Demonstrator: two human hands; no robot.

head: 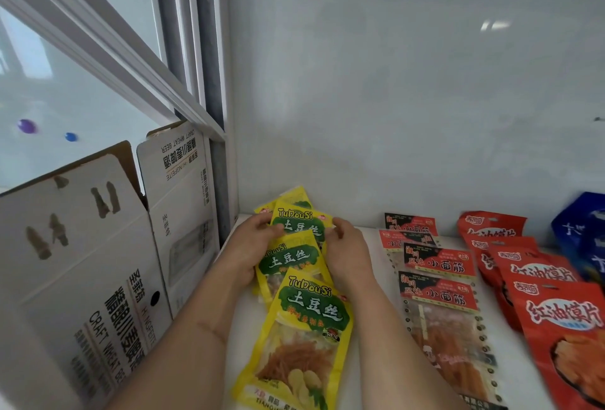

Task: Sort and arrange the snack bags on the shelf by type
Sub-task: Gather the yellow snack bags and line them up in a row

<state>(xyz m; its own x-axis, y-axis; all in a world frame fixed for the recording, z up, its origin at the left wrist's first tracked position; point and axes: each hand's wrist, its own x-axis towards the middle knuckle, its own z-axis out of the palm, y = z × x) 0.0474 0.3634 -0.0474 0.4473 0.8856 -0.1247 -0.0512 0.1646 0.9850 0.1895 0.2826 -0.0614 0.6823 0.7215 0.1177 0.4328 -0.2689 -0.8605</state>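
Yellow potato-strip bags [296, 321] overlap in a column near the shelf's [370, 328] left edge; both hands, left [252, 242] and right [347, 251], pinch the rear bag [299, 223]. Cardboard boxes [98, 262] crowd the left; red-black gluten packs [438, 292] and red bags [543, 288] lie rightward.

Bare forearms [183, 337], no sleeves

Bare white shelf [366, 282] strip between the yellow bags [304, 321] and clear red-topped bags [438, 292], cardboard boxes [98, 262] walling the left, wall [393, 98] close behind, red bags [550, 295] crowding the right
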